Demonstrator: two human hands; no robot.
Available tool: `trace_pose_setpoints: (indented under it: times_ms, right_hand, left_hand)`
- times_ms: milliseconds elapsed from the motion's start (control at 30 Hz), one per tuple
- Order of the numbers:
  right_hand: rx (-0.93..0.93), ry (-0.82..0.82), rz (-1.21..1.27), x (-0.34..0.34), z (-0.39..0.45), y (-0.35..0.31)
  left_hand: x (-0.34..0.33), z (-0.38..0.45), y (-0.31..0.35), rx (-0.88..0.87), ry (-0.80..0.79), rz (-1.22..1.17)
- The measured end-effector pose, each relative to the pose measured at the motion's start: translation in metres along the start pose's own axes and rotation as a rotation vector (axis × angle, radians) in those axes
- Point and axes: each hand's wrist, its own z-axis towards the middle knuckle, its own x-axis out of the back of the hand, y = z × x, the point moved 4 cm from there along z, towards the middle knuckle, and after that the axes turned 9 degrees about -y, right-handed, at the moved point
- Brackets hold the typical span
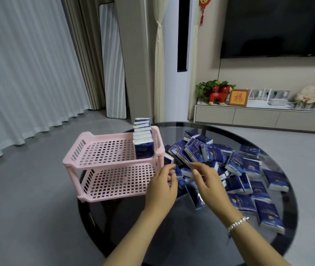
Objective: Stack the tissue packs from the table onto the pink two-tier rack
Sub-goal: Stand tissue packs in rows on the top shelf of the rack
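Observation:
The pink two-tier rack (114, 166) stands on the left part of a round dark glass table (172, 227). Along the right side of its top tier, several blue tissue packs (143, 143) stand upright in a row. The lower tier shows no packs. A loose heap of blue tissue packs (229, 162) covers the table to the right of the rack. My left hand (161, 187) is at the rack's front right corner, fingers curled on a blue tissue pack (178, 170). My right hand (208, 182) hovers beside it over the heap, fingers bent; what they hold is hidden.
More packs lie scattered toward the table's right edge (270, 215). Grey floor surrounds the table. Curtains hang at the left, and a low TV cabinet (248, 116) with ornaments runs along the far wall.

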Motion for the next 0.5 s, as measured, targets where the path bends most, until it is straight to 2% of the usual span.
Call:
trace_pose_setpoints:
  times_ms: [133,233,367,500]
  right_hand:
    - [-0.113,-0.017,-0.172,-0.007,-0.019,0.036]
    - [-0.207,-0.091,-0.156,-0.015,-0.026,0.051]
    - [-0.253,-0.154,-0.157,-0.024,-0.027,0.057]
    - [-0.311,-0.13,-0.167,-0.024,-0.028,0.059]
  left_hand:
    - [-0.031,-0.015,-0.023,0.181,-0.042,0.108]
    - [-0.044,-0.021,-0.037,0.276,-0.121,0.192]
    - [-0.053,-0.02,-0.039,0.29,-0.193,0.261]
    - [-0.049,-0.02,-0.038,0.246,-0.17,0.354]
